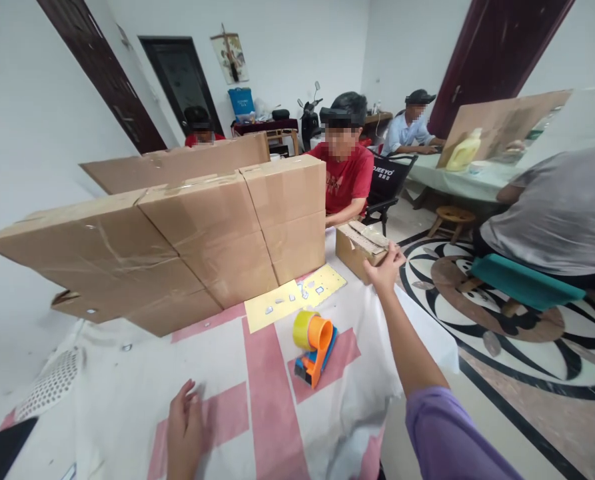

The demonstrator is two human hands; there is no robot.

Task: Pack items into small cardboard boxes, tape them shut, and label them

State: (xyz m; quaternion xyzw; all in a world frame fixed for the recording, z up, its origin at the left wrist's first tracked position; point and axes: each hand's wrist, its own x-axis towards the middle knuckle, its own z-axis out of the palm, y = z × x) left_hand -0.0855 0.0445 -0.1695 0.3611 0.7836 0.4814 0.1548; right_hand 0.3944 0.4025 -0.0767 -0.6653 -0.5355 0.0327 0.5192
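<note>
I take the tape dispenser (314,347) as my landmark: orange and blue, with a yellow roll on it, it lies on its side on the white and pink tablecloth (257,407).

My right hand (388,267) is stretched out well beyond the dispenser and to its right, the arm running out of a purple sleeve (452,433). The hand meets the near right corner of a small cardboard box (353,252), which sits at the table's far right edge, beyond the dispenser. The fingers lie against the box's top edge with the thumb raised. I see the hand from behind, so I cannot tell whether it is clamped on the box or only touching it.

My left hand (184,433) rests nearer to me than the dispenser and to its left. It lies flat on the cloth, palm down, fingers stretched and close together, and it holds nothing.

Just beyond the dispenser lies a yellow sheet (277,305) with several small pale pieces on it. Behind the sheet stands a wall of large cardboard boxes (202,227), wrapped in clear tape, reaching far to the dispenser's left. A person in a red shirt (347,177) sits behind that wall, just past the small box. Far left of the dispenser, a white mesh piece (52,383) lies at the table's edge.
</note>
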